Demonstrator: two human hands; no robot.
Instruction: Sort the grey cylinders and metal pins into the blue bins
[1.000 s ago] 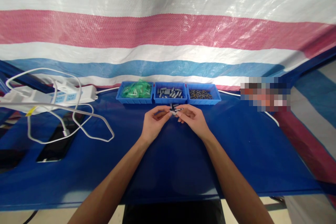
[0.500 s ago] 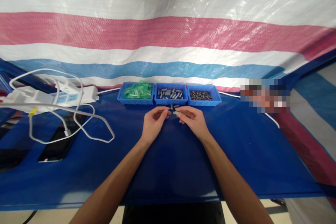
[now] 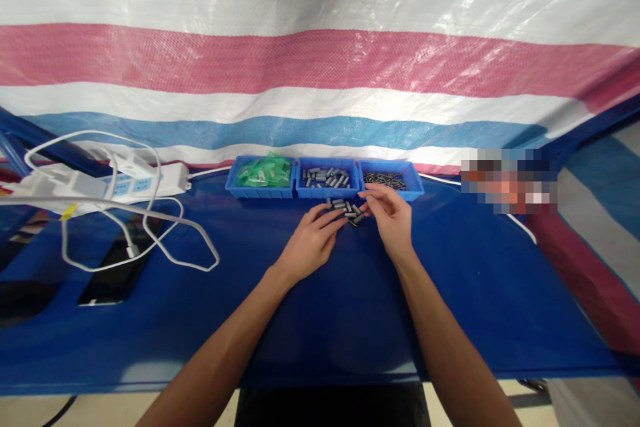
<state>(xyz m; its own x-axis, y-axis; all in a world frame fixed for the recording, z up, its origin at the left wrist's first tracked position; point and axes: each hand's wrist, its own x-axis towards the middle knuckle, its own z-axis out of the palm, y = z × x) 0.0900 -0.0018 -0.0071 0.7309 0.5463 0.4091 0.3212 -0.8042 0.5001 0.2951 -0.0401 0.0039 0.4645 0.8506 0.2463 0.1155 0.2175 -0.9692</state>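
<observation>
A small pile of grey metal cylinders (image 3: pixel 346 208) lies on the blue table cover just in front of three blue trays. My left hand (image 3: pixel 311 245) lies low on the cover, its fingers stretched out and its fingertips touching the pile's left side. It holds nothing that I can see. My right hand (image 3: pixel 393 218) is at the pile's right side with curled fingers. Its fingertips are pinched together at the pile, and what they hold is too small to make out.
The left tray (image 3: pixel 260 189) holds green plastic bags, the middle tray (image 3: pixel 327 191) grey cylinders, the right tray (image 3: pixel 414 188) small dark pins. A white power strip (image 3: pixel 150 180) with looping cables and a dark phone (image 3: pixel 113 273) lie at the left. A striped tarp hangs behind.
Both hands had pinched small pieces together above the cover. Now they have parted and dropped to the pile: the left flattened out, the right shifted right toward the trays.
</observation>
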